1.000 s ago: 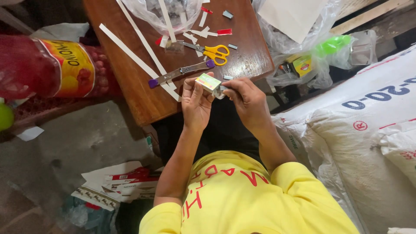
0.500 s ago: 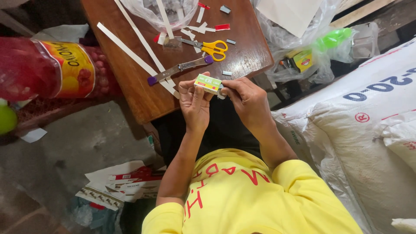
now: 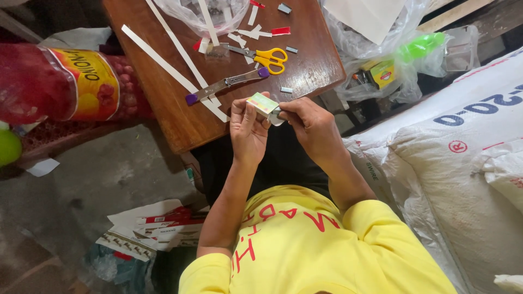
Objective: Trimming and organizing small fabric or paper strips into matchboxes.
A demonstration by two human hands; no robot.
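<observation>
The left hand (image 3: 248, 128) holds a small flat box (image 3: 262, 103) with a green and pale label. The fingers are curled round its left end, closed on it. The right hand (image 3: 308, 122) pinches the other end of the box, thumb and fingers shut tight on it, with a bit of clear wrap poking out under the fingertips. The box is up in the air, just off the near edge of the brown wooden table (image 3: 180, 117), close to its near right corner.

On the table, near that edge, lies a metal tool with purple ends (image 3: 226, 85). Just behind it are yellow-handled scissors (image 3: 267, 56). Long white paper strips (image 3: 163, 62) run slanted across the table from the far side to the near edge. Small cut bits, white, red and grey, lie around the scissors. A clear plastic bag (image 3: 199, 13) sits at the far edge.

Left of the table is a big red sack with a yellow and red label (image 3: 90, 81). Right of the table, clear bags hold a small yellow and green packet (image 3: 381, 72) and something bright green (image 3: 419, 48). Farther right are big white sacks (image 3: 463, 147) with blue print and a red round mark. On the floor lie flat red and white cartons (image 3: 155, 228).
</observation>
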